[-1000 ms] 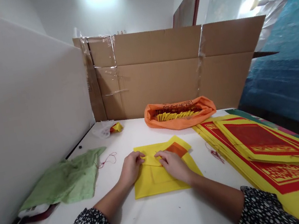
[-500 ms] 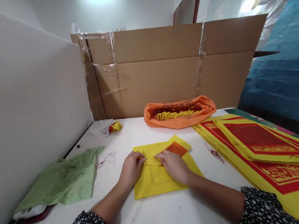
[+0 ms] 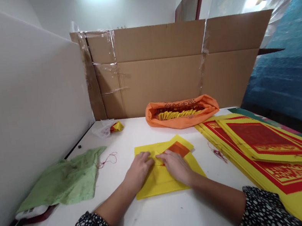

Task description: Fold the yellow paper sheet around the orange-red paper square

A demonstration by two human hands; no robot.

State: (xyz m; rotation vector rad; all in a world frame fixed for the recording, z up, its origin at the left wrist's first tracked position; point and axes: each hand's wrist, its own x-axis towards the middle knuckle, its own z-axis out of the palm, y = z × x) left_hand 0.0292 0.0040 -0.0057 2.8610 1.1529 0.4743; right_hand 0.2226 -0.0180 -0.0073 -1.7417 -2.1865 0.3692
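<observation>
A yellow paper sheet (image 3: 163, 183) with a red-orange printed patch lies flat on the white table (image 3: 164, 219) in front of me. My left hand (image 3: 138, 169) presses on its upper left part, fingers pinching a folded flap. My right hand (image 3: 177, 166) rests on the sheet beside it, fingertips on the same fold near the middle. The two hands nearly touch at the crease.
A stack of large yellow and red printed sheets (image 3: 271, 150) lies at the right. An orange bag (image 3: 180, 112) with several folded yellow papers sits behind. Green cloth (image 3: 63, 179) lies at the left. A cardboard wall (image 3: 172, 66) and a white partition (image 3: 21, 104) enclose the table.
My left hand has slid right along the fold toward my right hand, pushing the flap over. The right hand stays in place.
</observation>
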